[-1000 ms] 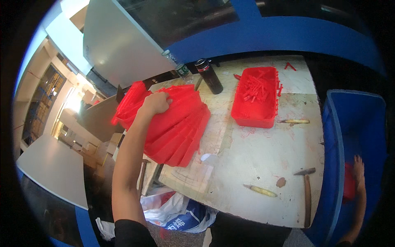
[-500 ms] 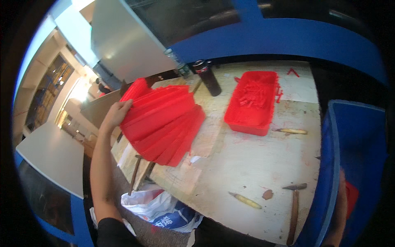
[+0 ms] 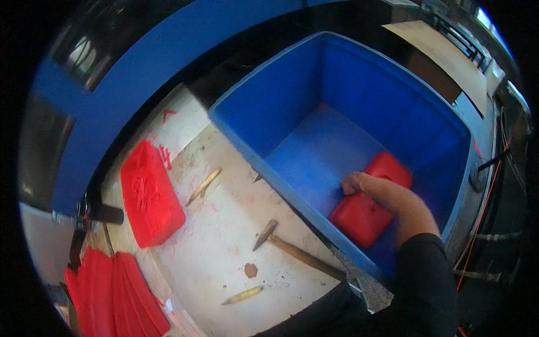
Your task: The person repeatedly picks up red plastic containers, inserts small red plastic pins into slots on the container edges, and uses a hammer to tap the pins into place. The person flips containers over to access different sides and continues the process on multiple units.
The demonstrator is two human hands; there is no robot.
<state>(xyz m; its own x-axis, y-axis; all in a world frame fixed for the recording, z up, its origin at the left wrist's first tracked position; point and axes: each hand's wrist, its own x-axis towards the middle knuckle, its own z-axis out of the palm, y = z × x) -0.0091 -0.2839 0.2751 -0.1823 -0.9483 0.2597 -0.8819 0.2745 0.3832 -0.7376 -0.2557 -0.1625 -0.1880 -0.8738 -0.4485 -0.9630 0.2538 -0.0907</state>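
My right hand (image 3: 352,182) reaches down into a large blue bin (image 3: 269,185). Its fingers are curled at the edge of a smooth red plastic tub (image 3: 359,224) lying on the bin's floor, and my forearm crosses over that tub. My left hand is out of view. At the lower left is a fanned stack of nested red tubs (image 3: 115,292), cut off by the picture's rim. Another red tub (image 3: 165,222) stands on the worktable, with small red plastic scraps (image 3: 145,188) inside.
On the worktable (image 3: 208,241) lie a hammer (image 3: 303,255), two yellowish-handled pointed tools, one knife-like (image 3: 203,186) and one near the front (image 3: 242,295), and a brown lump (image 3: 251,271). A dark flask (image 3: 105,213) stands at the left. Blue machinery (image 3: 129,73) borders the back.
The view has swung right toward the blue bin. My right hand now shows at the red tub inside it. My left hand, earlier at the red stack, has left the picture.
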